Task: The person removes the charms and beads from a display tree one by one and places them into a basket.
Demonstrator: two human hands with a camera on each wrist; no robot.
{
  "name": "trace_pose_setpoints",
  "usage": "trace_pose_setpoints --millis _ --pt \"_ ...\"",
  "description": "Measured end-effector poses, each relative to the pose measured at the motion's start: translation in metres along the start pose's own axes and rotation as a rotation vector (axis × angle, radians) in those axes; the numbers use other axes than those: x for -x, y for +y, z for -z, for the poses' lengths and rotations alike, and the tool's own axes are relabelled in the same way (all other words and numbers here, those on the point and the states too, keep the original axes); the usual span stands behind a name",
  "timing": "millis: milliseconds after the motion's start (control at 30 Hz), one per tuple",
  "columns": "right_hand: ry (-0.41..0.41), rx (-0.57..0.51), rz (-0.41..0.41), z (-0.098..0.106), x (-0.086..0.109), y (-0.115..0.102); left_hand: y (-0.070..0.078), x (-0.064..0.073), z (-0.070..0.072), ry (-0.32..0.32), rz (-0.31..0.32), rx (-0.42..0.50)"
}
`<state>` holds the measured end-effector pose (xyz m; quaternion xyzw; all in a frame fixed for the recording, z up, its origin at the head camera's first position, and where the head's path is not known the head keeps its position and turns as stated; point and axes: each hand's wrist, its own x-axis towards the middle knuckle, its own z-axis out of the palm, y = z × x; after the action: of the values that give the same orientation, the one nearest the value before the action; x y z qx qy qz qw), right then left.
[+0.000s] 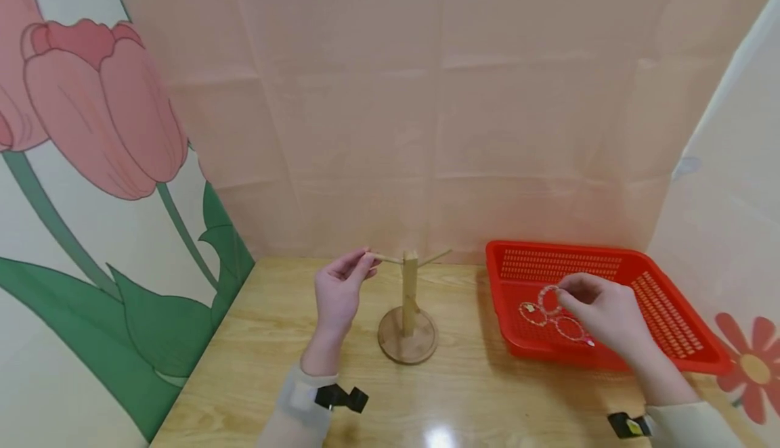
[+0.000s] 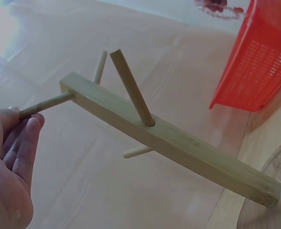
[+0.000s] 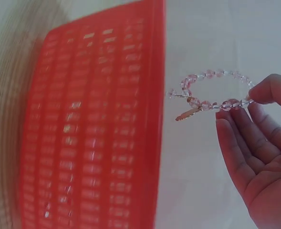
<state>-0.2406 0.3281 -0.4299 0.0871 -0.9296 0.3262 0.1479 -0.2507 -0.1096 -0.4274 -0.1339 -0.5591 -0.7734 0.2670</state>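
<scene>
A wooden peg stand (image 1: 410, 292) with a round base rises from the table, several thin pegs sticking out of its post (image 2: 178, 143). My left hand (image 1: 341, 292) pinches the end of its upper left peg (image 2: 47, 102) between thumb and fingers. My right hand (image 1: 603, 309) holds a bracelet of pink and clear beads (image 3: 216, 105) by thumb and fingertips, above the red basket (image 1: 502, 326). Small charms hang from the bracelet's far side in the right wrist view. Two more bracelets, one with a pale charm (image 1: 530, 307), the other with a pink one (image 1: 588, 341), lie in the basket.
The basket's slotted wall (image 3: 88, 119) stands close to my right hand. Behind the wooden table (image 1: 262, 340) hangs a creased pinkish cloth (image 1: 365, 130). A tulip-printed panel (image 1: 110, 116) borders the left side, a flower-printed one (image 1: 752, 367) the right.
</scene>
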Motion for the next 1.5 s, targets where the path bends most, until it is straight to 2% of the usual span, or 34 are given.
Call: trace_pose_setpoints --millis 667,967,1133,1500 --pt "-0.116 0.095 -0.067 0.015 -0.008 0.066 -0.001 0.000 0.002 -0.010 0.015 0.021" --pt "-0.251 0.186 -0.114 0.030 -0.013 0.100 0.000 0.000 0.002 -0.024 0.026 0.022" --pt "-0.315 0.201 -0.131 0.035 -0.012 0.116 0.003 0.001 0.003 -0.025 0.036 0.017" --pt "-0.348 0.228 -0.118 0.039 -0.011 0.138 0.003 0.000 0.002 -0.032 0.035 0.017"
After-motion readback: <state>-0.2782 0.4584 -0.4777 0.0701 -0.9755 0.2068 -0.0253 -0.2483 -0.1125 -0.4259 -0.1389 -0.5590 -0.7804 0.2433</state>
